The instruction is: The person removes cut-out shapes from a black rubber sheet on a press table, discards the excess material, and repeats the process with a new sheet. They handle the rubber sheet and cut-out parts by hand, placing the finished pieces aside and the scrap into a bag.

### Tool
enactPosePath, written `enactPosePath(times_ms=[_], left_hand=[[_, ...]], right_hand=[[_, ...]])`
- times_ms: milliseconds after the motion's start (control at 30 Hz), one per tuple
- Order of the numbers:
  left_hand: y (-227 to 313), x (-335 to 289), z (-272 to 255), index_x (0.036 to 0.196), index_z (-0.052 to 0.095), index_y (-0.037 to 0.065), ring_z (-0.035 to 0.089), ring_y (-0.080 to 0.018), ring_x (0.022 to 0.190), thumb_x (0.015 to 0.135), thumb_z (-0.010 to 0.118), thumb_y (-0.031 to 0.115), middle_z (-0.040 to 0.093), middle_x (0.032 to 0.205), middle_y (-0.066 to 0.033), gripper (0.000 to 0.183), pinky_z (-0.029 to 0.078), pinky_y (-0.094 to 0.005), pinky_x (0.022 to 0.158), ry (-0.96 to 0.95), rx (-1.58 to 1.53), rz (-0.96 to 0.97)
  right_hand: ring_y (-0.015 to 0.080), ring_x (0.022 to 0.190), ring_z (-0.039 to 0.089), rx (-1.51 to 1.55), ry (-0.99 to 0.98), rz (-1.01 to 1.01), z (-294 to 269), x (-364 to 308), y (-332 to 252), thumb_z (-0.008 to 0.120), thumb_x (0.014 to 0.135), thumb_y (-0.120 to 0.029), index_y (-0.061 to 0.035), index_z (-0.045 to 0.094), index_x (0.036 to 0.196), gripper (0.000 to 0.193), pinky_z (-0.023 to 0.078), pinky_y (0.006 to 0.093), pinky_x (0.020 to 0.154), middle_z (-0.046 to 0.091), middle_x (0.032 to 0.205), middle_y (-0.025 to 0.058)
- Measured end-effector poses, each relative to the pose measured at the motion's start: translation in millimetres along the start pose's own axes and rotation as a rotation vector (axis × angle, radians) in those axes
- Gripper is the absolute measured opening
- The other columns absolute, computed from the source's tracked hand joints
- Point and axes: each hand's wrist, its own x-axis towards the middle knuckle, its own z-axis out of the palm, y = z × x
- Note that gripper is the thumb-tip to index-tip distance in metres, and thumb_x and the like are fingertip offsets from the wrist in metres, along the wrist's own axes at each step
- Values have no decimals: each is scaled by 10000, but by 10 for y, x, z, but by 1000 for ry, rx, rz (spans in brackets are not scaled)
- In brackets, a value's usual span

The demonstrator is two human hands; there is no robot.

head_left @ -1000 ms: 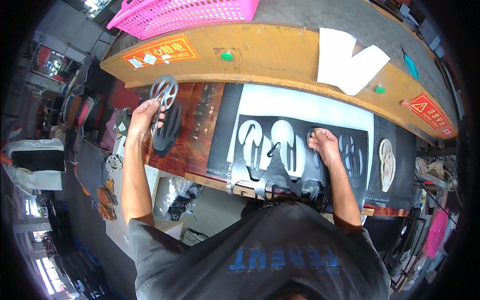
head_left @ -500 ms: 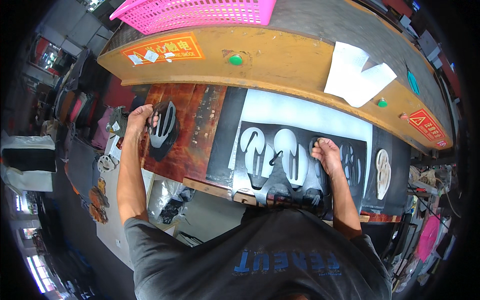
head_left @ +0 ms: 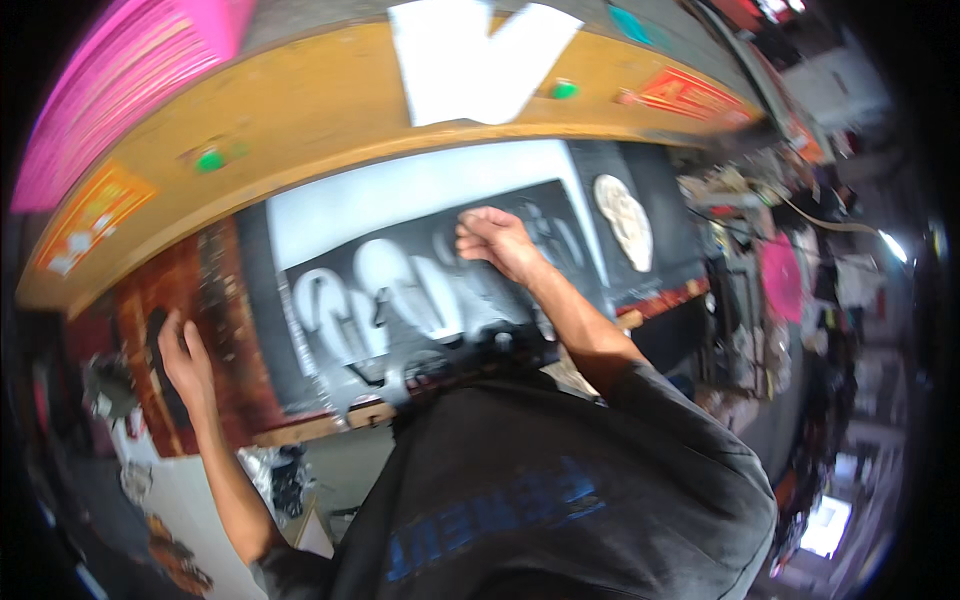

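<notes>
My left hand is over the red-brown board at the left, its fingers stretched out. Beside its fingertips lies a dark flat piece, partly covered by the hand. A black sheet with rounded cut-out openings rests on a white sheet in the middle of the table. Over the black sheet, my right hand has its thumb and fingers pinched together. Motion blur hides whatever is between them, if anything.
A yellow machine beam with green buttons crosses behind the work area. White paper hangs over it, and a pink basket stands at the upper left. A cream-coloured oval shape lies on the dark surface at the right.
My head view has swung to the right and tilted. My left hand has let go of the dark slotted piece, and its fingers have spread. My right hand stays pinched near the black sheet.
</notes>
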Motion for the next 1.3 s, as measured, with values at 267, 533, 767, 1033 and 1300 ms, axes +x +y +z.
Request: enactPosePath(times_ms=[267, 533, 767, 1033, 1300], left_hand=[[2959, -1322, 1051, 1296, 700, 5, 779, -154, 824, 1105, 629, 223, 754, 1012, -92, 298, 592, -266, 566, -930, -1014, -600], [3364, -1706, 1808, 1161, 737, -4, 740, -246, 879, 1040, 660, 137, 737, 1072, -143, 201, 571, -365, 760, -751, -717, -144], [3596, -1758, 1840, 1118, 741, 10, 715, -339, 879, 1018, 665, 117, 713, 1042, -172, 165, 577, -420, 804, -588, -558, -182], [3925, -2027, 1713, 1266, 692, 38, 708, -393, 1035, 1010, 640, 123, 655, 1285, -172, 275, 585, -439, 871, -356, -313, -4], [3765, -2261, 2042, 1599, 463, 17, 289, -446, 1593, 1032, 604, 278, 392, 1705, -177, 640, 186, -616, 1291, -426, 209, 163]], right_hand=[[316, 1180, 707, -1324, -81, -618, -565, -1119, -495, 746, 855, -32, -76, 736, 1298, 446, 582, 435, 1031, 742, 1275, 135], [441, 1559, 366, -1923, -559, -704, -722, -1148, -66, 836, 793, -246, -99, 581, 1536, 800, 306, 603, 1275, 439, 1670, 163], [515, 1543, 357, -1936, -538, -782, -701, -1133, 28, 823, 837, -414, -36, 576, 1526, 823, 319, 677, 1224, 407, 1672, 250], [412, 1400, 568, -1593, -466, -985, -958, -947, 195, 703, 973, -306, -53, 758, 1226, 361, 420, 577, 1188, 680, 1426, 167], [473, 927, 696, -1371, -321, -404, -841, -52, -1036, 587, 1057, -346, -45, 742, 982, 346, 555, 545, 828, 740, 979, 239]])
